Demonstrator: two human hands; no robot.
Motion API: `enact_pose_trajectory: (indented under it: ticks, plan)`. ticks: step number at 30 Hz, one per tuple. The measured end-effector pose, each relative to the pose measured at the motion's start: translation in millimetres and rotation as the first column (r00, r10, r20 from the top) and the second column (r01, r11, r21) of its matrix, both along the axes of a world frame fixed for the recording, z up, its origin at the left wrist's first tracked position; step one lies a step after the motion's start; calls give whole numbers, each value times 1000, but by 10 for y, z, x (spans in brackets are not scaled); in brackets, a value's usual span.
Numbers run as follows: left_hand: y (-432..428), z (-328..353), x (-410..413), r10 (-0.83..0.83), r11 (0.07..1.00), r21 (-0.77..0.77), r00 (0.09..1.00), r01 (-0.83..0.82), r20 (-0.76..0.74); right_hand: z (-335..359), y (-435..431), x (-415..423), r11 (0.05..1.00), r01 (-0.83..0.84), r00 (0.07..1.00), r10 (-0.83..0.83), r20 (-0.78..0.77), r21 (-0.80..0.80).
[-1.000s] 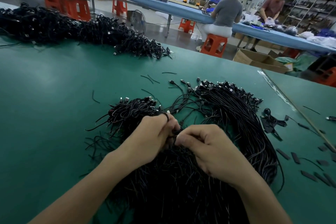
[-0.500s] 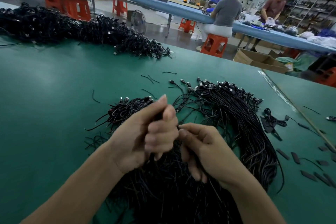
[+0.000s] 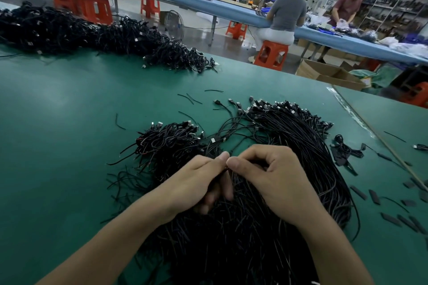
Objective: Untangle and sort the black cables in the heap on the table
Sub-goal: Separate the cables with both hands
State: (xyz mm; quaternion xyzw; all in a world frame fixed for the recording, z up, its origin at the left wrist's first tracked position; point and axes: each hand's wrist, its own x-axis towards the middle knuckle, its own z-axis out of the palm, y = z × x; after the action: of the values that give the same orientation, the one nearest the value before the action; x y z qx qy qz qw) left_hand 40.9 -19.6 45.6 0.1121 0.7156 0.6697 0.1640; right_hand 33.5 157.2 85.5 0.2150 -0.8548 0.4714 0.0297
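A big heap of black cables (image 3: 231, 233) lies on the green table (image 3: 58, 146) right in front of me. Its right side is a combed bundle (image 3: 308, 146) with plugs at the far end. A smaller tangled clump (image 3: 166, 141) lies to the left. My left hand (image 3: 196, 183) and my right hand (image 3: 273, 178) meet over the heap's middle, fingertips touching. Both pinch thin cable strands between thumb and fingers. The strands between the fingers are mostly hidden.
A long pile of black cables (image 3: 92, 34) stretches across the table's far left. Short black pieces (image 3: 391, 217) and a small cable knot (image 3: 345, 150) lie at the right, beside a seam in the table (image 3: 379, 136). Two people work at a blue bench (image 3: 231, 10) behind.
My left hand has come down from its raised position and my right hand has moved up to meet it. Both now pinch strands at the same spot.
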Motion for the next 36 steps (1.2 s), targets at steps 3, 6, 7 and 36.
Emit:
enact_pose_trajectory:
  ticks: [3, 6, 7, 36]
  plan:
    - [-46, 98, 27, -214, 948, 277, 959, 158, 185, -52, -13, -40, 989, 19, 1000, -20, -7, -145]
    - [-119, 214, -3, -451, 687, 701, 868, 190, 206, -124, -61, -42, 981, 24, 999, -17, 39, -191]
    - [-134, 231, -18, -471, 587, 791, 867, 170, 163, -145, -73, -39, 985, 31, 998, -21, 63, -171]
    - [-195, 110, -2, -457, 853, 373, 868, 365, 195, -54, 57, 31, 954, -242, 944, 273, 184, -175]
